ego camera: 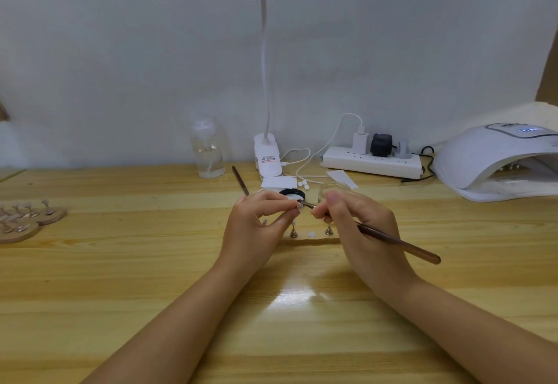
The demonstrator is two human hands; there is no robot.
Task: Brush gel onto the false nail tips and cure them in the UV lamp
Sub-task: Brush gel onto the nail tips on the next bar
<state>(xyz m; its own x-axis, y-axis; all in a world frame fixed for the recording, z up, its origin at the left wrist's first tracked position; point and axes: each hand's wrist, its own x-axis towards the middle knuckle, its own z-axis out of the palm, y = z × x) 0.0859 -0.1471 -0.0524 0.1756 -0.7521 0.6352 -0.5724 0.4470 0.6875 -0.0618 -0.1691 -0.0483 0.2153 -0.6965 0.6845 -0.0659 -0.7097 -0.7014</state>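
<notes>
Over the middle of the wooden surface (120, 263), the left hand (256, 226) pinches a small false nail tip (299, 205) between its thumb and fingers, lifting it up where it is easy to see. The right hand (362, 226) pinches a thin brown brush (398, 243) like a pencil, and the brush end touches the nail tip. I think gel is being painted on right now, and the hands sit close together to keep the brush steady. Just behind the hands are a black-rimmed lid (292, 194) and a small glass jar (332, 190), near enough for quick dips. Under the hands stands a little holder with metal pegs (328, 230), likely for nails that wait. A second brush (240, 180) sticks up behind the left hand. The white UV lamp (495, 163) waits at the far right, with its mouth open toward the hands, so a painted nail can go in soon. Its screen glows, but the marks are too blurry to read. A bright desk lamp (265, 154) shines from above, and its base has a small red label I cannot read. More nail stands (27, 220) rest at the far left.
</notes>
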